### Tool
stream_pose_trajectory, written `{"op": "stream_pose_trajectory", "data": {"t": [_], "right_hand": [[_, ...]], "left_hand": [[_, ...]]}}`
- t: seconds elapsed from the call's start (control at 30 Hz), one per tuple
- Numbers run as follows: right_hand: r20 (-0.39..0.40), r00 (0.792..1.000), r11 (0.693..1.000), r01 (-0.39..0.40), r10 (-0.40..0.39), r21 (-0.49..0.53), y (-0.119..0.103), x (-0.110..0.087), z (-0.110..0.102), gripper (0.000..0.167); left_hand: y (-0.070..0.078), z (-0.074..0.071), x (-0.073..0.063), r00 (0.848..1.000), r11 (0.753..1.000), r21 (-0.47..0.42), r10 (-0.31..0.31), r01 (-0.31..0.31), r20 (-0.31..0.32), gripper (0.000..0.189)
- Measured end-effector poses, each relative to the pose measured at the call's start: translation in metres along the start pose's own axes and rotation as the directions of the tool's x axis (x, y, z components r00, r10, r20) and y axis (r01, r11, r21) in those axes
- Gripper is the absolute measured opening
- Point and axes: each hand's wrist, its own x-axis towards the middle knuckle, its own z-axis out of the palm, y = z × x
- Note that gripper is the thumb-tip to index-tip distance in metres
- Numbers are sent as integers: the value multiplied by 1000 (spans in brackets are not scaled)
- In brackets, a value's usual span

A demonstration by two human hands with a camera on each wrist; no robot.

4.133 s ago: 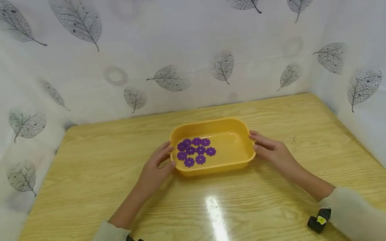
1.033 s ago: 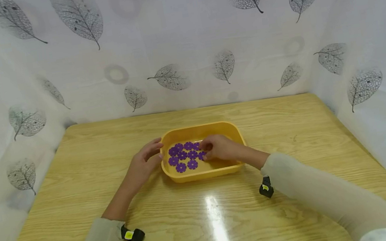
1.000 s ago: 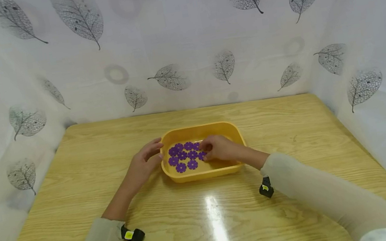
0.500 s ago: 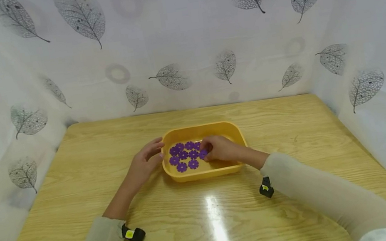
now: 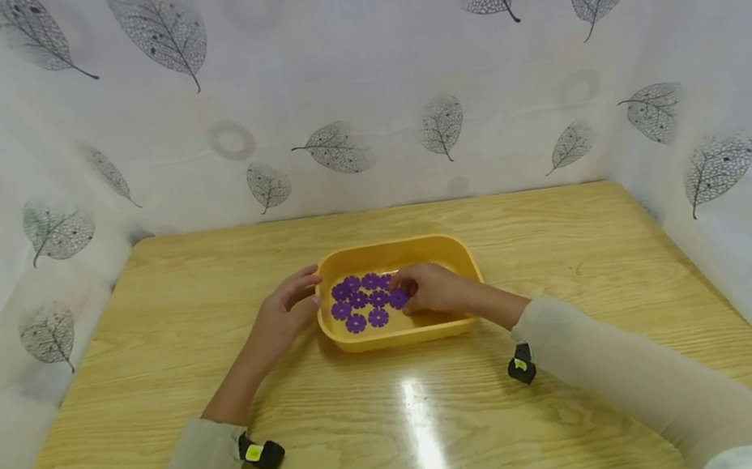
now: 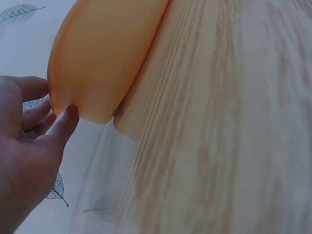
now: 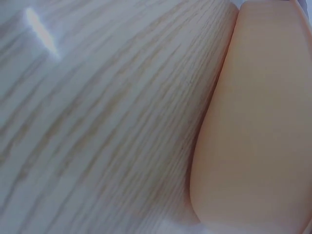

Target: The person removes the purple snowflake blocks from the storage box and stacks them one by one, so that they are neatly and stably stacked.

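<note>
A yellow plastic basin [image 5: 400, 339] stands on the table, with several purple flower-shaped discs [image 5: 356, 323] lying mostly in its left half. My left hand [image 5: 274, 316] rests against the basin's left end. In the left wrist view its thumb touches the outer wall [image 6: 107, 53], and the other fingers lie relaxed by the rim. Inside the basin, my right hand [image 5: 438, 290] pinches the rightmost purple disc [image 5: 398, 299] between thumb and forefinger. The right wrist view shows only the basin's outer side [image 7: 258, 107] and the table; that hand is hidden there.
The wooden table [image 5: 349, 435] runs around the basin on all sides. A white curtain [image 5: 360, 40] with a leaf print hangs behind it and at both sides. Each wrist carries a small black camera [image 5: 263, 454].
Earlier both hands held the basin's ends. The right hand has since let go and reached inside. The disc at its fingertips now shows more fully. The basin sits slightly further left.
</note>
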Motion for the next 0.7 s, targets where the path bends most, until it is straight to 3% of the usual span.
{"op": "stream_pose_trajectory", "data": {"t": [0.3, 0.43, 0.7], "right_hand": [[-11, 1000, 1000, 14, -14, -15, -1, -2, -1, 39], [-28, 999, 999, 32, -31, 33, 1, -5, -3, 39], [-121, 991, 998, 58, -56, 19, 1, -24, -31, 37]], "left_hand": [[1, 0, 0, 1000, 1000, -5, 5, -5, 6, 40], [1, 0, 0, 1000, 1000, -1, 8, -8, 7, 40], [-2, -1, 1, 1000, 1000, 9, 17, -17, 1, 40]]}}
